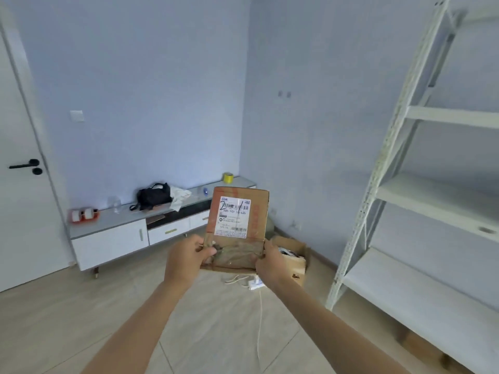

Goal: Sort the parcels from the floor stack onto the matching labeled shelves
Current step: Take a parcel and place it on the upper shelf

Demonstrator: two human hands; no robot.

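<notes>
While I hold the parcel (237, 225) upright in front of me, well above the floor (216, 333), my left hand (186, 261) is clamped on its lower left corner, thumb across the front, and my right hand (270, 261) grips the lower right edge, fingers wrapped behind. It is a flat brown cardboard box, stiff-sided with squared corners, and I judge it light, since both hands carry it from the bottom end without sagging. Its lower part is wrapped in glossy, wrinkled tape that looks slick, so the bare cardboard edges seem the safer hold. A white shipping label (234, 216) with barcodes and a pen stroke sits on the upper face, matte and smooth. To my right stands the white metal shelving (442, 117), with perforated uprights and plain flat boards; I cannot read any shelf labels from here. An open carton (295, 259) sits on the floor behind the parcel.
</notes>
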